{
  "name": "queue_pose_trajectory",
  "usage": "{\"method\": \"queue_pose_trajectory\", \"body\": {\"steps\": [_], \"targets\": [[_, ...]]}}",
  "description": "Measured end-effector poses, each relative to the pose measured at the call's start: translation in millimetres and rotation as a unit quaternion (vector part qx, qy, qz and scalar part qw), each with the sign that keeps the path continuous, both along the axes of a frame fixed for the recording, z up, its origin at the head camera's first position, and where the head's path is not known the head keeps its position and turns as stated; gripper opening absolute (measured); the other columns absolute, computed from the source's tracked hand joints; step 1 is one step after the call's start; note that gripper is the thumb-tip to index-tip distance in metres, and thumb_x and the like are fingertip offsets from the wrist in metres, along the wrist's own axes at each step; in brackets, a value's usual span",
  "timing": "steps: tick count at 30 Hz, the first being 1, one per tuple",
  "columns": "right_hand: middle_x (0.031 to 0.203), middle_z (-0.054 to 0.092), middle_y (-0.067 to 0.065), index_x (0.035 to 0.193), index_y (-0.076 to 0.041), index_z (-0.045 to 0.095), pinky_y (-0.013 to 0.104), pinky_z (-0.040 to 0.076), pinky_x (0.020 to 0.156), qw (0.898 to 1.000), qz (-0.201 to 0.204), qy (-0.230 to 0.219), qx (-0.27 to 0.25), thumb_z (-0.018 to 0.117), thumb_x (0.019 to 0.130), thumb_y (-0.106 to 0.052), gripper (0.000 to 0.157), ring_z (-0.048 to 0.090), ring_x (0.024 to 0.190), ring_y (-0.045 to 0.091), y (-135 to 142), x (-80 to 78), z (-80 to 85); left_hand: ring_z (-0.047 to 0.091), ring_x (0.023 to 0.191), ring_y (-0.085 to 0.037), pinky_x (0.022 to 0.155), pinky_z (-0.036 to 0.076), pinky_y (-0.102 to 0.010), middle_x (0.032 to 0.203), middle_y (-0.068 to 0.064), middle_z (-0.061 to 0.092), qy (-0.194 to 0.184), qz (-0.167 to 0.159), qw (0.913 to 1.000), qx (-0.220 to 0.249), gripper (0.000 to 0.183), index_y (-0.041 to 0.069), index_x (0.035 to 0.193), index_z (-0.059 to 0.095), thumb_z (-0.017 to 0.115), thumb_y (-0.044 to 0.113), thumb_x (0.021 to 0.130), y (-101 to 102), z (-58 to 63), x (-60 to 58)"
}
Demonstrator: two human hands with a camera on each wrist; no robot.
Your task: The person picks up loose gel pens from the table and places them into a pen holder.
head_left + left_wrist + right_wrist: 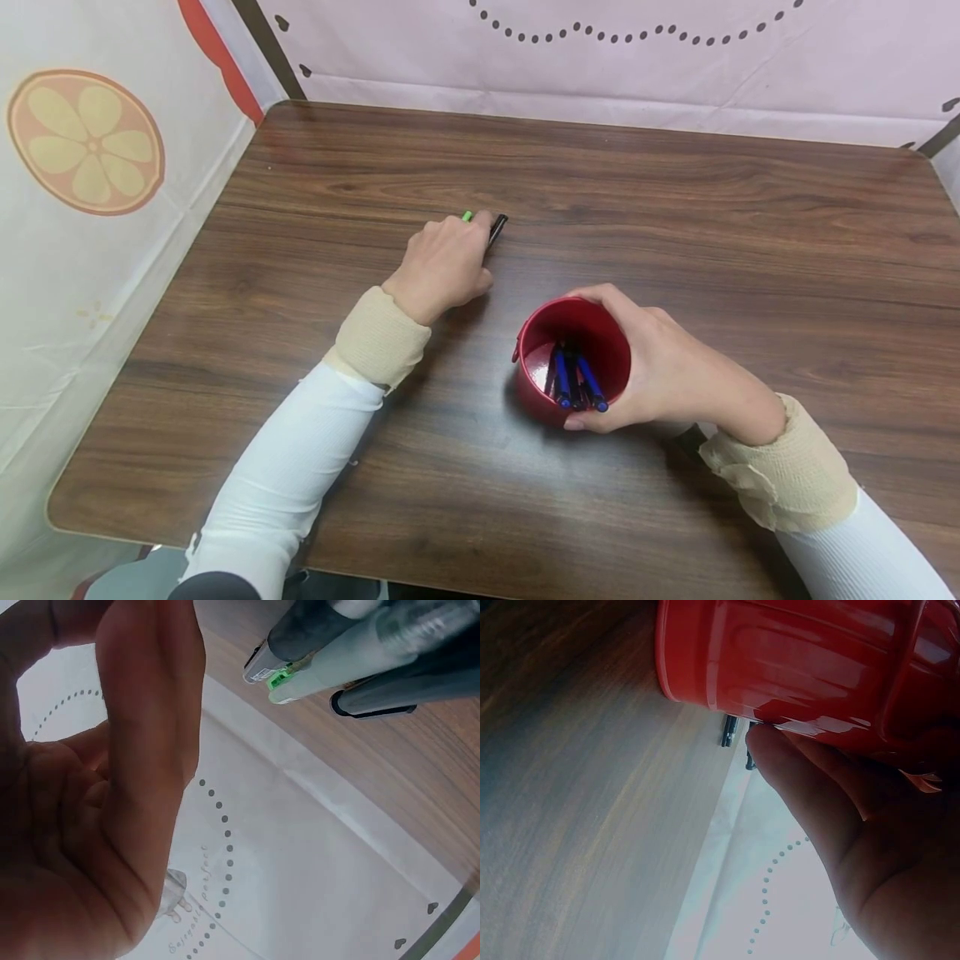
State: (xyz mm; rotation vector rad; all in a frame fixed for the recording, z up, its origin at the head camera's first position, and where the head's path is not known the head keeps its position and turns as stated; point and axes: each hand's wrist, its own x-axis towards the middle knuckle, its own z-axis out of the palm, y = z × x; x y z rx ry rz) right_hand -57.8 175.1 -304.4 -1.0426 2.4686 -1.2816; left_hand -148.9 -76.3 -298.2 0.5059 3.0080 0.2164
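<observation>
My right hand (660, 358) grips a red metal bucket (528, 400) from the right side, thumb near and fingers round the far rim. Inside lean several pens (562, 379), some with blue barrels, their ends toward me. In the right wrist view, the bucket (802, 667) stands with its base at the wooden tabletop. Farther left, my left hand (446, 262) reaches over loose pens; a black pen (497, 228) and a green tip (467, 216) peek out past it. The left wrist view shows a clear pen with green (337, 664) between two dark pens (427, 682); the fingertips are hidden there.
The brown wooden table (675, 208) extends widely around both hands. White printed cloth (600, 67) hangs behind it, and another with an orange slice (86, 142) hangs along the left. A grey seat (135, 575) shows below the near edge.
</observation>
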Motion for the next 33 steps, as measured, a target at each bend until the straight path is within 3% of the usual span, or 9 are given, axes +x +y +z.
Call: {"method": "queue_pose_trajectory", "body": {"steps": [14,25,33], "targets": [[0.126,0.064,-0.003,0.137,-0.015,0.044,0.037,0.054,0.091,1.000,-0.002,0.003,0.003,0.099,0.057,-0.036,0.099,0.063,0.113,0.015,0.4,0.2,-0.1,0.060,0.071,-0.037,0.060,0.051,-0.054,0.079,-0.013,0.057,-0.006,0.015,0.9992,0.035,0.032,0.008,0.106,0.047,0.064,0.012,0.078,0.9,2.1,0.7],[0.126,0.064,-0.004,0.137,-0.016,0.044,0.036,0.054,0.091,1.000,0.000,0.005,0.002,0.099,0.058,-0.037,0.099,0.063,0.112,0.014,0.3,-0.5,-0.7,0.060,0.073,-0.035,0.060,0.050,-0.051,0.081,-0.009,0.058,0.000,0.012,0.9986,0.051,0.041,0.013,0.117,0.052,0.065,0.014,0.078,2.0,3.2,1.1],[0.126,0.064,-0.004,0.138,-0.017,0.044,0.037,0.054,0.091,1.000,0.000,0.001,0.002,0.099,0.058,-0.037,0.099,0.063,0.113,0.014,0.0,-0.1,-0.4,0.061,0.073,-0.037,0.059,0.049,-0.052,0.079,-0.008,0.059,0.010,0.009,0.9982,0.059,0.040,0.013,0.114,0.053,0.064,0.013,0.076,2.6,3.1,1.4]]}}
